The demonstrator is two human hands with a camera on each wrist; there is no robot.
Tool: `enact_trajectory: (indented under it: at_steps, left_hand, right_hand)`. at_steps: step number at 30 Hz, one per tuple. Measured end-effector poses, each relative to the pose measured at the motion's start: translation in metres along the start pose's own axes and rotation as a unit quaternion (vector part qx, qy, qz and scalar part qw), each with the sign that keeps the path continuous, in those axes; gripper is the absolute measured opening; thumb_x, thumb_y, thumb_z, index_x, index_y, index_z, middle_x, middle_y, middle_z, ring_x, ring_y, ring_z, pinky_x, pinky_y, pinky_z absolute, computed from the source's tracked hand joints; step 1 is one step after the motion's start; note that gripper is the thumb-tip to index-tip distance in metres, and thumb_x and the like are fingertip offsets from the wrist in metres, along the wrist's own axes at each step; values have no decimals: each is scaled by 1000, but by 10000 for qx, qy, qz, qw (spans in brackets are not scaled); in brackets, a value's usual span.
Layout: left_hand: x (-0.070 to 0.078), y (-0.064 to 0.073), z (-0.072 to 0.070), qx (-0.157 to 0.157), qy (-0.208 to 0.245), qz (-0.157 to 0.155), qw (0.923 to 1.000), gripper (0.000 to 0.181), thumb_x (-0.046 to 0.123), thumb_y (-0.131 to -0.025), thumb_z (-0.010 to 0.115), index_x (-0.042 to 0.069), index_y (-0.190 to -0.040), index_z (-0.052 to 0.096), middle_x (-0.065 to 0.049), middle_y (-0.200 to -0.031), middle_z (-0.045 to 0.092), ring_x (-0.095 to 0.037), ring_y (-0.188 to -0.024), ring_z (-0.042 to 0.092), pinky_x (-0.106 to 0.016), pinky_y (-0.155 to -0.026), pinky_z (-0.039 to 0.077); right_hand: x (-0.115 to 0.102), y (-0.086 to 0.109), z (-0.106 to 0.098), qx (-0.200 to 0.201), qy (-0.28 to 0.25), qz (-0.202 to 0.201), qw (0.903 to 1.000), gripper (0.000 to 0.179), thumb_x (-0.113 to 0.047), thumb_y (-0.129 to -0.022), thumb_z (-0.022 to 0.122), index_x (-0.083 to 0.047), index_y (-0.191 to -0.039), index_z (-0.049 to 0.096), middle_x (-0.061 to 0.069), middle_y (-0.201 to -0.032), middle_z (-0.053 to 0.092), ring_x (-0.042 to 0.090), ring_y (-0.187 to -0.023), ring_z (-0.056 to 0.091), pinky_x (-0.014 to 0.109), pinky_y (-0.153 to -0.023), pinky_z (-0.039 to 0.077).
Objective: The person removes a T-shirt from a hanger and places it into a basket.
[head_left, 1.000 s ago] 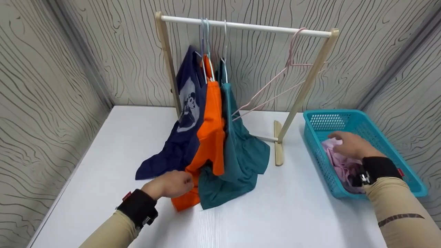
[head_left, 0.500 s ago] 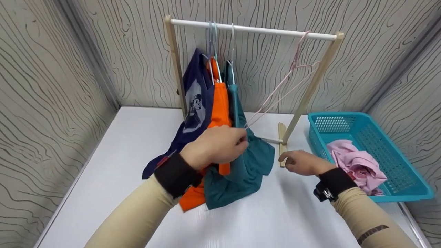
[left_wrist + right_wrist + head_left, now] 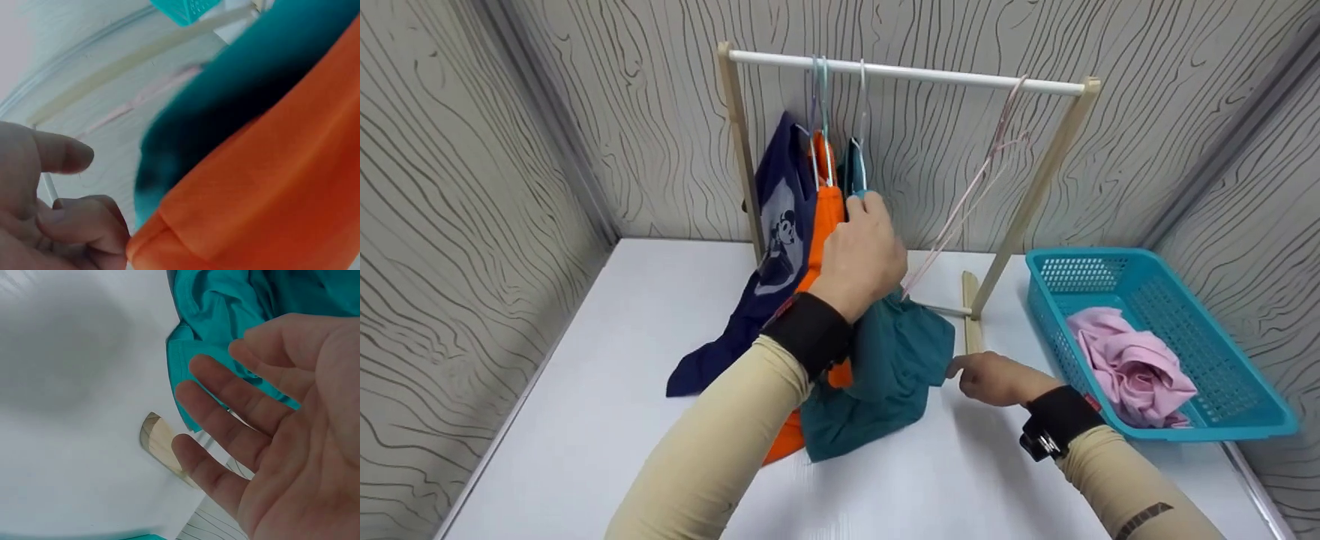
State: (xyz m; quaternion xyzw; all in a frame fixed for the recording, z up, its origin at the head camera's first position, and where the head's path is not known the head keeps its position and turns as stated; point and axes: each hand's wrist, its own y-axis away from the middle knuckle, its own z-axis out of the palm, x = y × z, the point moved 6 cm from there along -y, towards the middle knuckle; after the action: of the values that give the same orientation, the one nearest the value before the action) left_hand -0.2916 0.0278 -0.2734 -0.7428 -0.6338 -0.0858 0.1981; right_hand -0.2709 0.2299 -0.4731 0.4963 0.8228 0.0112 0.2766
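My left hand (image 3: 864, 255) is raised in front of the hanging teal garment (image 3: 896, 345), fingertips right at its top edge beneath a pale hanger (image 3: 862, 112). In the left wrist view its upper finger and bent lower fingers (image 3: 84, 225) stand apart, with the orange garment (image 3: 270, 169) close beside them. Between the teal piece and a navy garment (image 3: 780, 247) with a cartoon print, the orange one hangs. My right hand (image 3: 994, 379) hovers beside the teal garment's lower right hem; the right wrist view shows its fingers (image 3: 225, 422) spread and holding nothing.
The garments hang from a wooden rack (image 3: 907, 73) with a white bar. A bare pink hanger (image 3: 960, 202) tilts near its right post. At right stands a turquoise basket (image 3: 1230, 337) holding crumpled pink cloth (image 3: 1132, 367). Patterned walls (image 3: 660, 150) enclose the white table (image 3: 585, 420).
My left hand has risen from the garments' lower hems to the teal garment's top. My right hand has left the pink cloth in the basket and moved left. The pink hanger has swung.
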Motion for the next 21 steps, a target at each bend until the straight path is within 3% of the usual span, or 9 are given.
enact_trajectory:
  at_steps: [3, 7, 10, 13, 17, 21]
  left_hand:
    - [-10, -2, -1, -65, -20, -298, 9995, 34, 27, -97, 50, 7, -122, 39, -11, -113, 48, -27, -83, 62, -36, -77, 55]
    - [-21, -3, 1, -577, -299, -637, 9958, 37, 32, -98, 50, 7, -124, 40, -11, -104, 58, -27, -84, 62, -38, -79, 55]
    - [-25, -4, 4, -1050, -529, -715, 9905, 33, 32, -98, 50, 7, -119, 48, -10, -94, 61, -26, -81, 62, -37, -77, 55]
    - [-27, -6, 6, -1430, -464, -645, 9865, 26, 31, -100, 48, 7, -108, 55, -8, -87, 56, -25, -78, 60, -34, -72, 53]
    - [-28, -11, 6, -1614, -133, -624, 9848, 30, 34, -102, 44, 8, -100, 59, -5, -82, 50, -24, -78, 59, -31, -66, 46]
    - [-29, -15, 6, -1578, -3, -714, 9849, 32, 36, -103, 41, 10, -98, 59, -4, -80, 47, -23, -76, 58, -30, -63, 42]
  right_hand:
    - [2, -1, 2, -16, -20, 67, 10000, 27, 1, -87, 53, -2, -112, 65, 14, -101, 68, 18, -81, 56, 39, -78, 51]
    - [5, -3, 6, -115, -97, 194, 9997, 29, 0, -87, 53, -2, -113, 65, 17, -104, 68, 19, -83, 56, 41, -79, 51]
    - [8, -3, 9, -158, -171, 289, 9993, 30, -1, -87, 53, -2, -115, 65, 18, -108, 68, 21, -86, 58, 44, -83, 52]
    - [10, -3, 11, -139, -174, 356, 9991, 31, -1, -87, 53, -2, -116, 65, 19, -112, 67, 22, -89, 58, 46, -84, 51]
    - [11, -3, 14, -105, -120, 271, 9995, 30, -1, -88, 53, -1, -115, 65, 19, -111, 67, 22, -89, 58, 43, -82, 50]
    - [11, -1, 15, -77, -154, 197, 9997, 29, -1, -88, 52, 0, -114, 65, 19, -111, 68, 22, -88, 57, 43, -83, 50]
